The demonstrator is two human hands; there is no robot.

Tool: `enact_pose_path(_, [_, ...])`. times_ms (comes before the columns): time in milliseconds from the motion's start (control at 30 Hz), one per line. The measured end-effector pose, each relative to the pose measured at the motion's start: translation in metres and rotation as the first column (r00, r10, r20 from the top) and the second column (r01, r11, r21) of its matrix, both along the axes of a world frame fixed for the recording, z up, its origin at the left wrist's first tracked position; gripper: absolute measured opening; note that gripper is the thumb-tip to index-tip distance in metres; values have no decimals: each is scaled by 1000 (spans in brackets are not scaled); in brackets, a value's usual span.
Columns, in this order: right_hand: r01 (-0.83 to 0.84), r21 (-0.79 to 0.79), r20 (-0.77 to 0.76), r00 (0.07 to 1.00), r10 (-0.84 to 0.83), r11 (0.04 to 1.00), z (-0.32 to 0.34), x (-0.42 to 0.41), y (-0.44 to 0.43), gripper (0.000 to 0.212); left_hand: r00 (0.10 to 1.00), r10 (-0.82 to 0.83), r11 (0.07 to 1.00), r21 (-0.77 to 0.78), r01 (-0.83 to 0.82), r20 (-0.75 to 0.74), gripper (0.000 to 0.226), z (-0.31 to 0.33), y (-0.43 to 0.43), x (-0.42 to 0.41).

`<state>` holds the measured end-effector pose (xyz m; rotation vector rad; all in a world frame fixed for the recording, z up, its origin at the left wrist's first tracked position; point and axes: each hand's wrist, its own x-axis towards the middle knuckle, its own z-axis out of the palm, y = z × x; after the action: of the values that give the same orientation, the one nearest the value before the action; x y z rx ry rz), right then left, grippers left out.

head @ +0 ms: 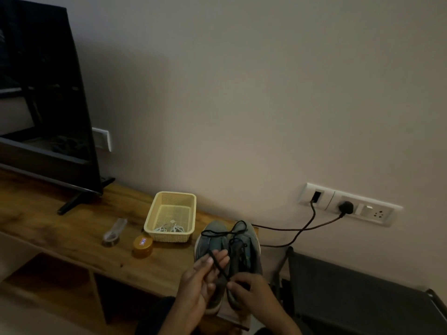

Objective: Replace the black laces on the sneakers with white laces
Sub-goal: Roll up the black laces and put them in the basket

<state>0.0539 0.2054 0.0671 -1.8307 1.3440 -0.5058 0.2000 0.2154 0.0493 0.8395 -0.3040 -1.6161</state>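
A: Where are the sneakers?
B: The pair of grey sneakers [210, 245] stands side by side at the right end of the wooden counter [72, 228], toes toward the wall, heels toward the person
A: And the hands?
B: Both are at the heel end. The right hand [251, 293] pinches a black lace [219, 266] between thumb and forefinger, just over the shoes. The same lace runs up across the fingers of the left hand [198, 284], which lie fairly straight; whether they grip it I cannot tell
A: How far is the lace threaded?
B: Loose loops lie over the toes; the eyelets are too dark to read
A: The white laces?
B: A bundle of white laces [169, 229] lies in the cream mesh basket [169, 195], just left of the sneakers
A: What else is around?
B: An orange round tin [142, 245] in front of the basket, a clear packet [115, 232] left of that, a television [43, 105] at the far left. On the wall, a socket panel [348, 205] with dark cables [302, 229] plugged in, and a dark chair [362, 298] below it
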Motion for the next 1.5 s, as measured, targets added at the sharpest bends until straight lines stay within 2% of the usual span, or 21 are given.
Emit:
enact_pose_path(100, [-98,44,-115,988,103,994,14,-3,10,13,977,51,999,-13,-49,208,21,-9,-2,0])
enact_pose_path(167, [-158,55,-137,977,164,986,35,-4,12,15,946,51,999,-17,-48,319,20,-10,-1,-1])
enact_pose_path(233, [-201,20,-180,963,201,979,57,0,11,19,917,22,999,-37,-8,399,17,-7,2,-4])
enact_pose_path(300, [-212,-82,-206,960,191,974,69,5,2,13,890,-6,998,-51,33,456,17,-7,3,-5])
enact_pose_path(400, [-167,-268,-172,977,123,949,70,14,-22,12,925,-100,992,-30,120,365,16,-1,4,-8])
enact_pose_path(467, [-104,-298,-91,993,80,949,60,16,-39,11,951,-173,984,-4,180,255,19,2,4,-6])
enact_pose_path(600, [-16,-184,77,997,31,983,32,13,-48,17,986,-168,986,-17,169,3,23,7,5,1])
enact_pose_path(700, [-76,-74,-26,997,74,994,12,10,-31,23,989,-70,997,-23,68,-129,25,5,3,6])
enact_pose_path(767, [-154,-10,-154,976,151,988,10,8,-19,30,996,20,1000,-10,-21,-91,22,-1,0,8])
enact_pose_path(833, [-235,57,-246,939,242,970,19,6,-8,28,996,83,996,-19,-82,45,22,-8,-2,8])
enact_pose_path(933, [-311,150,-239,910,340,938,49,6,5,18,957,98,995,-49,-87,274,19,-11,-1,4])
enact_pose_path(1000, [-322,97,-249,908,336,942,67,9,6,17,941,59,998,-54,-43,334,18,-9,0,1])
enact_pose_path(1100, [-305,-162,-314,918,244,939,77,18,-13,18,922,-9,1000,-22,19,387,16,-12,0,-2])
enact_pose_path(1200, [-214,-285,-242,959,146,934,59,20,-41,15,948,-125,992,16,126,294,22,-8,1,-2])
enact_pose_path(1267, [-111,-199,-57,993,102,974,43,20,-46,12,972,-178,984,16,177,151,22,-2,3,1])
enact_pose_path(1333, [-21,-42,173,985,28,999,29,21,-36,17,982,-187,982,-8,188,12,22,5,6,4])
enact_pose_path(1367, [2,4,215,977,-3,1000,21,20,-30,20,983,-180,983,-22,180,-36,23,5,6,6])
enact_pose_path(1500, [-3,24,77,997,1,1000,0,12,-13,23,998,-56,998,-2,56,-43,24,0,4,8])
